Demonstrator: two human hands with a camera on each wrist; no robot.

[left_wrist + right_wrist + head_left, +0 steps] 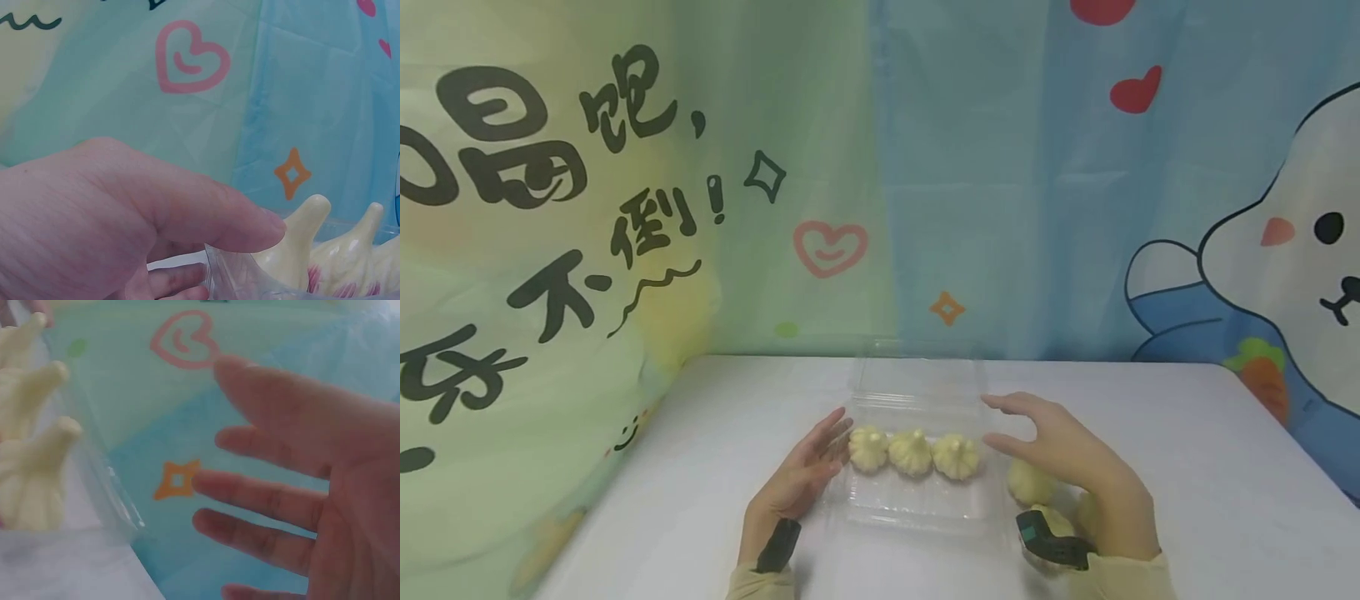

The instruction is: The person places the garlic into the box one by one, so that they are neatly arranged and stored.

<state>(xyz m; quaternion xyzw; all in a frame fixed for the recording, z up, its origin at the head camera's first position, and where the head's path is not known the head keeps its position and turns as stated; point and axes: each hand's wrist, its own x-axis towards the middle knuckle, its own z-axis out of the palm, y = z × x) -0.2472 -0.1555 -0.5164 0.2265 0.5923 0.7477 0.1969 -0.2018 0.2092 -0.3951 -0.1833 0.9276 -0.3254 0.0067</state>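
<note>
Three cream garlic bulbs (912, 453) stand in a row inside a clear plastic box (917, 510), whose hinged lid (919, 375) lies folded back, away from me. At the box's left wall is my left hand (803, 473), fingers relaxed along the outside. In the left wrist view its thumb (237, 219) reaches over to the leftmost bulb (294, 237), overlapping it. Over on the right, my right hand (1048, 437) hovers beside the box with fingers spread and nothing in them. The right wrist view shows its straight fingers (269, 494) apart from the bulbs (40, 469).
More garlic bulbs (1030, 483) lie on the white table (1210, 500) right of the box, partly hidden under my right wrist and forearm. A printed cloth backdrop (970, 167) hangs behind the table's far edge.
</note>
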